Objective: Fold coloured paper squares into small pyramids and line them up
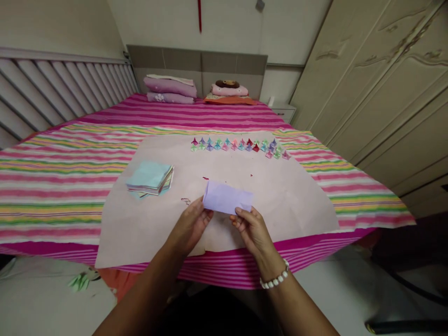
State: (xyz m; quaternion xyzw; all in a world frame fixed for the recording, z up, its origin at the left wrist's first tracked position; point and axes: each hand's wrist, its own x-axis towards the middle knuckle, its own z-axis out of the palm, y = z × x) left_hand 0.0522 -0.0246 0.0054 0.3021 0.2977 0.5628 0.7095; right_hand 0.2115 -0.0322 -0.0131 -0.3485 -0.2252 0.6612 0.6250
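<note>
Both my hands hold a folded lilac paper (227, 198) just above a large pale pink sheet (290, 196) spread on the bed. My left hand (191, 225) pinches the paper's lower left edge, fingers closed. My right hand (252, 228), with a white bead bracelet at the wrist, pinches its lower right corner. A stack of coloured paper squares (150, 179), light blue on top, lies to the left of my hands. Further back, a row of several small folded paper figures (240, 145) in mixed colours lies across the sheet.
The bed has a pink, yellow and green striped cover (63, 182). Folded bedding and pillows (170, 87) sit by the headboard. A wardrobe (378, 79) stands on the right, a slatted rail (59, 84) on the left. Green paper bits (80, 282) lie on the floor.
</note>
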